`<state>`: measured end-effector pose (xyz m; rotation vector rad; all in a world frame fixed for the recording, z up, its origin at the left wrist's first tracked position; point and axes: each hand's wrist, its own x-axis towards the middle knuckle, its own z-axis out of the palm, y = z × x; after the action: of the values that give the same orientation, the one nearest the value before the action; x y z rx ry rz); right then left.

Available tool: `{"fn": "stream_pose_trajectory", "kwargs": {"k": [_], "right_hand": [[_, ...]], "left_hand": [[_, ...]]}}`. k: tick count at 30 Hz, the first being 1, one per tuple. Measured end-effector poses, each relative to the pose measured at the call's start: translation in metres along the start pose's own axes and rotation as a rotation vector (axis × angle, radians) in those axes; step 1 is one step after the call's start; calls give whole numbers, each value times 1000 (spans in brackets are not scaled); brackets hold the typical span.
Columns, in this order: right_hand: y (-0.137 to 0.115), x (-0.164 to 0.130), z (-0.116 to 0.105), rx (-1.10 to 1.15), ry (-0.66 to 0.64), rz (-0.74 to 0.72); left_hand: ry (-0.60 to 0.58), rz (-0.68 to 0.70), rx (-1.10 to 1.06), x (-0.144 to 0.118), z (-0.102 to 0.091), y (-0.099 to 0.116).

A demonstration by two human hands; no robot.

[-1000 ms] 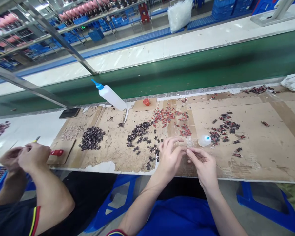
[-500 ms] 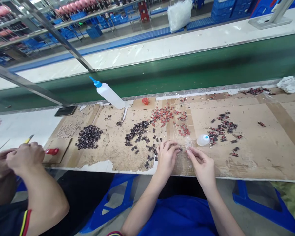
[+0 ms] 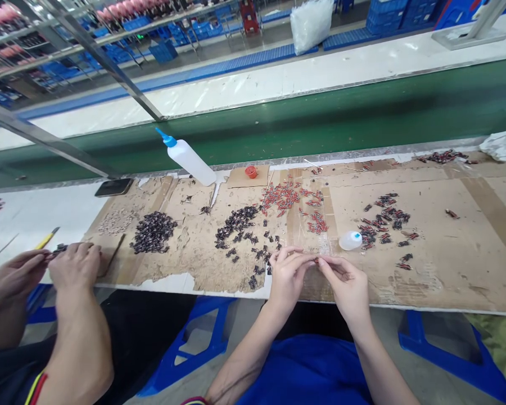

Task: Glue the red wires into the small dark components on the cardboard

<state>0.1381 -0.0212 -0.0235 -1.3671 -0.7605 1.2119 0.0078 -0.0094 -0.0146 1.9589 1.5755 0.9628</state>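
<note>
Hands meet at the near edge of the surface (image 3: 447, 270), a worn cardboard sheet laid over a white bench. The left hand (image 3: 287, 275) and right hand (image 3: 346, 284) are brought together, fingertips nearly touching, and pinch a small red-and-dark part (image 3: 316, 260) between them just above the cardboard. The part is too small to tell its exact form, or which hand bears most of the grip.

Just left of the left hand lies a scatter of dark small parts (image 3: 241, 228). Beyond the hands, toward the belt, sits a cluster of red parts (image 3: 283, 197), with a smaller red group (image 3: 317, 223) nearer. To the right of the right hand lies a small clear bottle with a pale blue cap (image 3: 349, 241) on its side, touching a spread of mixed red-and-dark parts (image 3: 383, 222). A dense dark heap (image 3: 152, 232) lies well to the left. A white squeeze bottle with a blue nozzle (image 3: 188, 159) stands tilted at the far edge, near a small red cap (image 3: 251, 171). A green conveyor belt (image 3: 320, 121) runs beyond the surface.

At the far left, a co-worker's hands (image 3: 50, 267) are close together over the bench edge, with a yellow-handled tool (image 3: 46, 238) just beside them. A dark phone (image 3: 113, 187) lies flat beyond.
</note>
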Motion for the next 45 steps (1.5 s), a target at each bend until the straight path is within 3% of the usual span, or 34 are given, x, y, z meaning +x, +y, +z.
{"fn": "stream_pose_trajectory", "kwargs": {"k": [5, 13, 20, 24, 30, 33, 35, 37, 39, 41, 43, 45], "right_hand": [[-2, -2, -1, 15, -6, -43], [-6, -3, -1, 25, 22, -132], [-11, -5, -6, -13, -73, -166], [-10, -4, -7, 24, -39, -116], [-8, -4, -13, 33, 14, -107], [-9, -6, -24, -28, 15, -140], [-10, -6, -36, -105, 85, -185], [-13, -4, -51, -221, 242, -247], [-18, 1, -66, -358, 426, -360], [-22, 8, -77, -541, 513, -511], [-25, 17, -81, -708, 493, -616], [-24, 27, -77, -838, 425, -700]], "left_hand": [[19, -54, -222, 1, 0, 0], [-48, -190, -505, 4, -7, 7], [-2, -178, -458, 3, -10, 15], [6, -144, -386, 4, -12, 18], [-17, -81, -272, 0, -7, 27], [-104, -15, -243, 2, -5, 28], [-209, 16, -210, 6, -8, 24], [-234, -10, -138, 14, -18, 13], [-91, -121, -16, 22, -31, -3], [72, -230, 136, 31, -43, -21], [151, -293, 267, 38, -52, -35], [132, -311, 340, 45, -54, -44]]}}
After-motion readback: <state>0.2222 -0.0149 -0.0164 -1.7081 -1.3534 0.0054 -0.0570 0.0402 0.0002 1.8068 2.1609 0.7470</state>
